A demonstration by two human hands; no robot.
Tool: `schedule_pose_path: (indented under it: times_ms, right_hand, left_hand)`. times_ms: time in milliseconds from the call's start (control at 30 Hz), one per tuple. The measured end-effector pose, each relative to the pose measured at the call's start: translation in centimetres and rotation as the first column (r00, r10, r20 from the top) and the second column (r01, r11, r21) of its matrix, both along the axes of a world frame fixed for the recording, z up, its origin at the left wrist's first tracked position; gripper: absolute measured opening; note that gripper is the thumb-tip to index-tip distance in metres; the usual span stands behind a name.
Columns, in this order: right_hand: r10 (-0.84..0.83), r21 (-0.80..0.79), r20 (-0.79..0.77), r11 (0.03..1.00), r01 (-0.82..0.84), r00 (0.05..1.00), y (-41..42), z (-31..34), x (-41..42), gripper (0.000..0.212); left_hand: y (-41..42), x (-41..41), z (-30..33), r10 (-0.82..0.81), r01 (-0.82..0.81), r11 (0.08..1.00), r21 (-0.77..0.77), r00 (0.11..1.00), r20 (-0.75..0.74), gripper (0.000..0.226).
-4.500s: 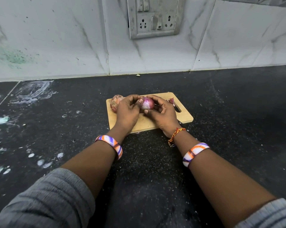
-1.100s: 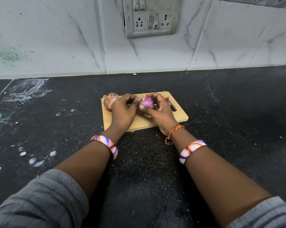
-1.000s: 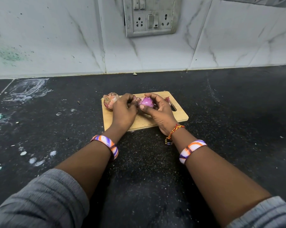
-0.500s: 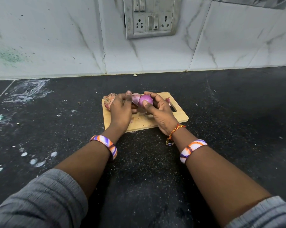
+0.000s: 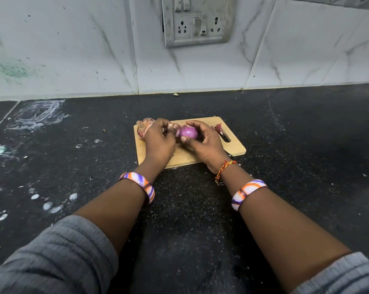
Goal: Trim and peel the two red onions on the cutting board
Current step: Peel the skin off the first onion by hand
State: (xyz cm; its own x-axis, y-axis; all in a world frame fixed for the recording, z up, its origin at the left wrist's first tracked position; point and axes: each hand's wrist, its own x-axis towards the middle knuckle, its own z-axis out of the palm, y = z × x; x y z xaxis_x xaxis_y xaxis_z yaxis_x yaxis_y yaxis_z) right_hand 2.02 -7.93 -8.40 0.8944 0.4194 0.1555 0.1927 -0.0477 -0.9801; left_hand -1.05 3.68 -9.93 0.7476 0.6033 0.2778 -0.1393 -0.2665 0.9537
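A shiny purple peeled onion (image 5: 187, 132) is held just above the wooden cutting board (image 5: 232, 148), with my right hand (image 5: 204, 143) curled around it. My left hand (image 5: 159, 141) sits beside it on the left, fingers pinched on a pale strip of onion skin (image 5: 172, 126). A second onion (image 5: 144, 127), still in its dry papery skin, lies at the board's far left corner, partly hidden behind my left hand. A knife (image 5: 221, 133) lies on the board's right side, mostly covered by my right hand.
The board rests on a black speckled counter (image 5: 296, 145) with white smears at the left (image 5: 37, 112). A marble-tiled wall (image 5: 84, 49) with a socket plate (image 5: 197, 20) rises behind. A cut onion scrap (image 5: 218, 126) lies near the knife.
My left hand has drawn a strip of skin off the onion and away to the left. My right hand has turned the onion, showing more bare purple surface.
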Motion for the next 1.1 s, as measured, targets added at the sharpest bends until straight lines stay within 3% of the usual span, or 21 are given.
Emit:
schedule_pose_path:
  times_ms: [100, 333, 467, 833, 1100]
  right_hand:
    - [0.057, 0.035, -0.071, 0.998, -0.055, 0.996, -0.42, 0.25, -0.02, 0.047]
    - [0.081, 0.098, -0.187, 0.993, -0.064, 0.979, -0.60, 0.53, 0.18, 0.051]
    - [0.024, 0.027, -0.096, 0.999, -0.022, 0.995, -0.33, 0.39, 0.14, 0.052]
    - [0.060, 0.120, -0.236, 0.992, -0.032, 0.970, 0.14, 0.34, 0.67, 0.012]
    - [0.117, 0.252, -0.331, 0.967, -0.032, 0.936, -0.07, 0.59, 0.84, 0.021]
  left_hand:
    - [0.01, 0.12, -0.04, 0.042, -0.042, 0.999, 0.012, 0.999, -0.018, 0.011]
    - [-0.27, -0.25, 0.37, 0.027, -0.027, 1.000, 0.001, 1.000, 0.000, 0.019]
    - [-0.35, -0.50, 0.57, -0.009, 0.012, 0.999, -0.051, 0.999, 0.047, 0.024]
    - [-0.82, -0.57, 0.60, -0.061, 0.062, 0.998, -0.015, 0.998, 0.017, 0.045]
    - [-0.66, -0.18, 0.12, -0.025, 0.025, 0.999, 0.021, 1.000, -0.014, 0.034]
